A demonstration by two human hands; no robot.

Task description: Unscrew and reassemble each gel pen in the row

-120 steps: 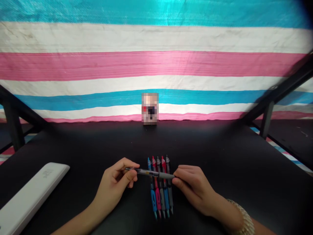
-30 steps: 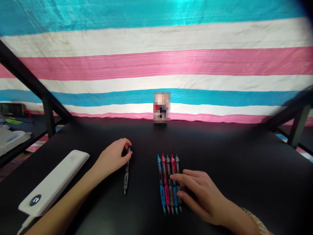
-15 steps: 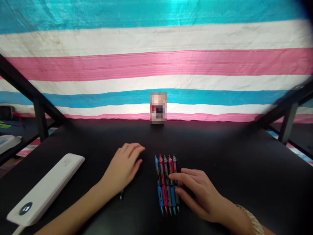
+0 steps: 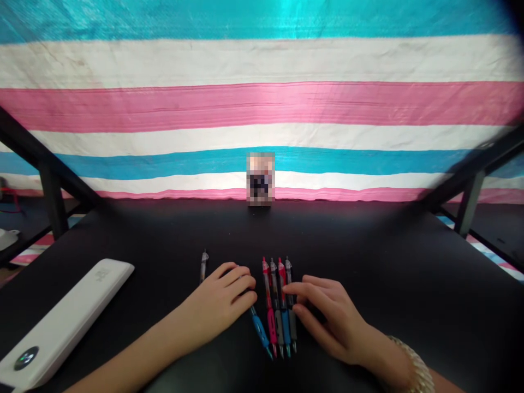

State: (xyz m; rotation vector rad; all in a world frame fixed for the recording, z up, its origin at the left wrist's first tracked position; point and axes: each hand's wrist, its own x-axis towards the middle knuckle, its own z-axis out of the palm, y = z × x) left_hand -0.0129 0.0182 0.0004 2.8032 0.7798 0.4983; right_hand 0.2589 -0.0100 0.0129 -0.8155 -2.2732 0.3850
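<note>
My left hand (image 4: 225, 297) lies over a light-blue pen (image 4: 260, 331), its curled fingers hiding the pen's upper part. That pen slants, its tip close to the row on the right. Behind the same hand, a clear dark pen (image 4: 203, 265) shows only its upper end. Side by side in the row lie a pink pen (image 4: 271, 326), a grey pen (image 4: 279, 327), a red-topped pen with a blue grip (image 4: 286, 326) and another grey pen (image 4: 292, 329). My right hand (image 4: 331, 316) rests at the row's right side, fingers apart, index fingertip and thumb touching the end pens.
A white power bank (image 4: 69, 322) with a round display lies on the black table (image 4: 347, 240) at left. A small pixelated upright card or screen (image 4: 261, 180) stands at the back. Black frame bars (image 4: 51, 191) flank the table before a striped sheet (image 4: 184, 109).
My left hand has moved right and down onto the light-blue pen, which now slants away from the row. The clear dark pen's upper end has come into view. My right hand stays by the row.
</note>
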